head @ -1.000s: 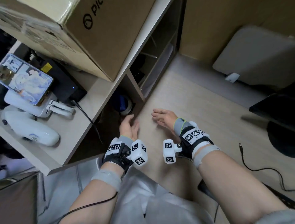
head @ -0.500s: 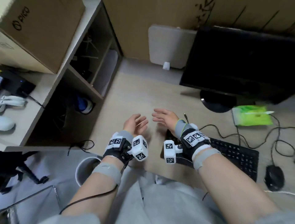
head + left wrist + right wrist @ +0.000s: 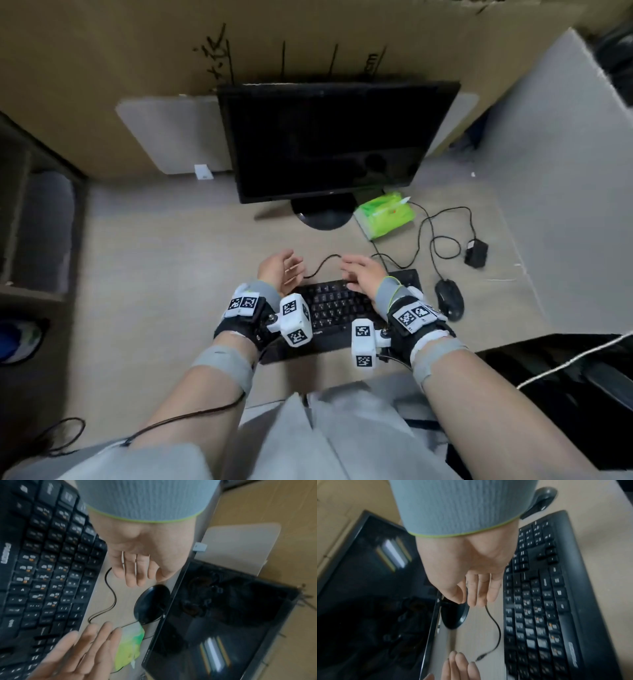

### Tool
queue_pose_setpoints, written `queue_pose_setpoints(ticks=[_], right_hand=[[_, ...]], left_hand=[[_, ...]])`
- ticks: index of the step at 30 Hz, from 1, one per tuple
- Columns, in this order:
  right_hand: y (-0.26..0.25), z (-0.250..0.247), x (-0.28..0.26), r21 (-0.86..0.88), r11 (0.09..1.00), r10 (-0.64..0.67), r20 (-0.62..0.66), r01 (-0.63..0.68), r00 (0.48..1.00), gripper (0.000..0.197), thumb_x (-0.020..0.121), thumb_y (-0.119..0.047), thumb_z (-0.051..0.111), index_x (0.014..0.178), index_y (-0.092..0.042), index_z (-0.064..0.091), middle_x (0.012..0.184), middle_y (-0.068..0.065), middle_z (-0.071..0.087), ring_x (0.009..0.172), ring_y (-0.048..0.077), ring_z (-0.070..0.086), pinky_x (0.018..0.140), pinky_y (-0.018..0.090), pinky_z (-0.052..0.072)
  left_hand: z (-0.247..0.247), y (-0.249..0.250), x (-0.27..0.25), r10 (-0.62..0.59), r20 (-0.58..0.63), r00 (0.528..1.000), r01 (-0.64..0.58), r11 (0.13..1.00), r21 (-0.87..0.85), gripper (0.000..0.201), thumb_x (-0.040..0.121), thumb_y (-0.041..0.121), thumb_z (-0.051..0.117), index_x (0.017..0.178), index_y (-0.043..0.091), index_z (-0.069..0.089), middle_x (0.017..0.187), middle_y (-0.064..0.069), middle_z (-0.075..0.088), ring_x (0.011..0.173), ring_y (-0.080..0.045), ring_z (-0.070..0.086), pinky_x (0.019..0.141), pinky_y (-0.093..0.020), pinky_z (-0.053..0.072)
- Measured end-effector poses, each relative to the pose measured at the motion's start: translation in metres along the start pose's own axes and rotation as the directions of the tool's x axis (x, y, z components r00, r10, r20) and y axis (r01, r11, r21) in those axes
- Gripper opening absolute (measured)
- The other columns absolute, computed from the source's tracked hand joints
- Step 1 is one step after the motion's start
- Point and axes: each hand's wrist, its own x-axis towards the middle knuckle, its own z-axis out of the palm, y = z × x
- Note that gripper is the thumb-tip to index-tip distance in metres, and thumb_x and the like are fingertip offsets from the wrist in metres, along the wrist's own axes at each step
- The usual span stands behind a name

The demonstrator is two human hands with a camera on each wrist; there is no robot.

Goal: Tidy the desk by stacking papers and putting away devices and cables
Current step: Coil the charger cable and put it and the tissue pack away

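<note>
neither hand grips anything: the left hand (image 3: 280, 272) and right hand (image 3: 360, 274) hover with fingers loosely spread just above the far edge of the black keyboard (image 3: 337, 308), at the centre of the head view. a thin black cable (image 3: 323, 262) lies loose on the desk (image 3: 164, 274) between them, its plug end near the left fingers. right of the keyboard sits a mouse (image 3: 449, 298); above it a green tissue pack (image 3: 385, 219) beside the monitor (image 3: 329, 140).

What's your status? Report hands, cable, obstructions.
Left hand and right hand open, holding nothing, above the keyboard. Loose black cable lies on the desk between them, ungrabbed. Mouse and green tissue pack nearby, not blocking.
</note>
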Motion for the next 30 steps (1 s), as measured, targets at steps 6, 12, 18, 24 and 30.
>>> queue_pose_setpoints(ticks=[6,12,18,24,30], right_hand=[[0.010,-0.065,0.037,-0.064,0.994,0.076,-0.204,-0.091,0.976,0.030,0.092,-0.008,0.052,0.117,-0.016,0.068,0.070,0.004,0.055,0.054,0.012,0.044,0.045,0.020,0.041],[0.023,-0.158,0.098,-0.144,0.982,0.075,-0.298,-0.123,0.952,0.037,0.089,-0.004,0.055,0.125,-0.012,0.061,0.117,0.007,0.067,0.098,0.027,0.062,0.080,0.024,0.050],[0.028,-0.254,0.159,-0.420,0.875,-0.016,-0.523,-0.241,0.852,0.052,0.078,-0.022,0.062,0.129,-0.030,0.051,0.145,0.004,0.037,0.131,0.031,0.032,0.109,0.041,0.032],[0.050,-0.318,0.200,-0.406,0.855,0.052,-0.552,-0.323,0.832,0.061,0.081,-0.025,0.064,0.136,-0.037,0.040,0.151,0.009,0.025,0.131,0.036,0.030,0.107,0.045,0.030],[0.033,-0.312,0.199,-0.274,0.951,-0.019,-0.509,-0.141,0.861,0.068,0.060,-0.025,0.072,0.120,-0.038,0.042,0.119,0.008,0.044,0.104,0.032,0.054,0.093,0.041,0.049]], left_hand=[[0.053,0.000,0.021,0.001,0.039,0.999,-0.004,0.997,0.072,0.022,0.094,0.023,0.058,0.112,0.010,0.057,0.085,0.001,0.070,0.064,-0.012,0.068,0.054,-0.023,0.054],[0.129,-0.032,0.055,0.020,-0.034,0.999,-0.016,0.992,0.121,0.017,0.096,0.019,0.055,0.112,0.013,0.055,0.083,-0.003,0.068,0.063,-0.018,0.061,0.072,-0.031,0.051],[0.206,-0.084,0.090,-0.011,-0.131,0.991,0.039,0.976,0.215,0.020,0.099,0.021,0.050,0.115,0.013,0.057,0.085,-0.002,0.068,0.076,-0.019,0.064,0.072,-0.033,0.054],[0.274,-0.112,0.103,-0.030,-0.141,0.990,0.074,0.946,0.316,0.011,0.099,0.022,0.050,0.103,0.014,0.056,0.084,-0.003,0.066,0.078,-0.021,0.064,0.072,-0.032,0.053],[0.293,-0.097,0.100,0.054,-0.120,0.991,-0.022,0.966,0.258,0.018,0.099,0.023,0.053,0.114,0.013,0.055,0.088,-0.004,0.066,0.077,-0.020,0.062,0.074,-0.031,0.050]])
